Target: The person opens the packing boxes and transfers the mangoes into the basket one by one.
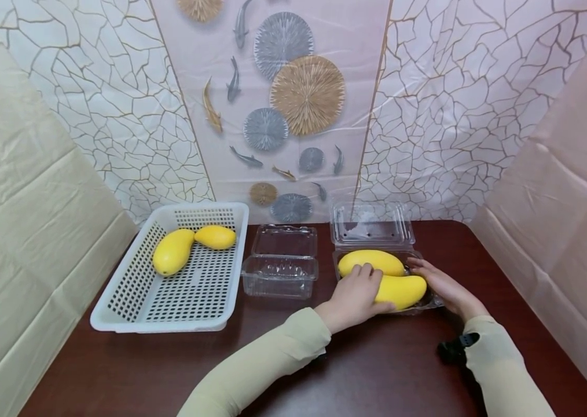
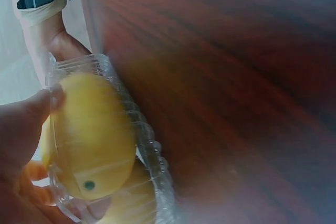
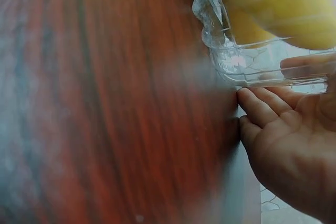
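My left hand [image 1: 353,295] grips a yellow mango [image 1: 402,291] from its left end, fingers over the top and thumb at the front. This mango lies at the front of a clear plastic clamshell box [image 1: 418,309], with another mango [image 1: 369,262] behind it. Through the clear wall in the left wrist view, the mango [image 2: 97,135] shows a dark spot at one end. My right hand [image 1: 447,288] rests along the box's right side. Its fingers [image 3: 257,106] extend against the bottom edge in the right wrist view. The box's lid [image 1: 371,225] stands raised at the back.
A white perforated basket [image 1: 99,315] on the left holds two yellow mangoes [image 1: 173,252]. Between it and the filled box stands a smaller clear clamshell box [image 1: 279,285] with its lid up. Fabric walls enclose the dark red wooden table [image 1: 366,370] at the back and sides.
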The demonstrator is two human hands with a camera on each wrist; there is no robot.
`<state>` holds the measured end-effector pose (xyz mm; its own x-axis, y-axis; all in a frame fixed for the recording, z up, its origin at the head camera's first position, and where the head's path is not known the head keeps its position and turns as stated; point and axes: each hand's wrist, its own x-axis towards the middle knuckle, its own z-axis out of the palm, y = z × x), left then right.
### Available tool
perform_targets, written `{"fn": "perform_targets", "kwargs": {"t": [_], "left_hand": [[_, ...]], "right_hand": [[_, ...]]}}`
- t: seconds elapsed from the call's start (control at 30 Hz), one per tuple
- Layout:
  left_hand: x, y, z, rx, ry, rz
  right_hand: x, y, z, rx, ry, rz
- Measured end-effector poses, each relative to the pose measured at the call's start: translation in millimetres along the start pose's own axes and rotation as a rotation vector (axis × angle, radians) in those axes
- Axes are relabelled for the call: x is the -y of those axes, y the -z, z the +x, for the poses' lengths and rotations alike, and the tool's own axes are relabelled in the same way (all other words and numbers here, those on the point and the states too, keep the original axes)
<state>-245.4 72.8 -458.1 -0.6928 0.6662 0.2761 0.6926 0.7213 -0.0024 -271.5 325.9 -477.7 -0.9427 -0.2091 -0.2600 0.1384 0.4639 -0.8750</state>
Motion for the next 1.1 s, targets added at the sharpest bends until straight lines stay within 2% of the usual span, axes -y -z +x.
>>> {"fn": "perform_targets", "kwargs": {"t": [0.33, 0.63, 0.9, 1.1], "left_hand": [[3.3, -5.2, -11.7, -0.092, -0.002, -0.033], [3.4, -7.8, -13.7, -0.149, 0.03, -0.088], [5.0, -0.1, -11.8, -0.146, 0.021, -0.072], [6.5, 6.8, -7.0, -0.177, -0.005, -0.039]], "right_hand": [[1.8, 0.7, -0.1, 0.005, 0.006, -0.004], [2.7, 4.8, -3.9, 0.012, 0.035, 0.013], [2.1, 6.6, -1.3, 0.011, 0.038, 0.006], [1.3, 8.0, -0.5, 0.012, 0.046, -0.006]]}}
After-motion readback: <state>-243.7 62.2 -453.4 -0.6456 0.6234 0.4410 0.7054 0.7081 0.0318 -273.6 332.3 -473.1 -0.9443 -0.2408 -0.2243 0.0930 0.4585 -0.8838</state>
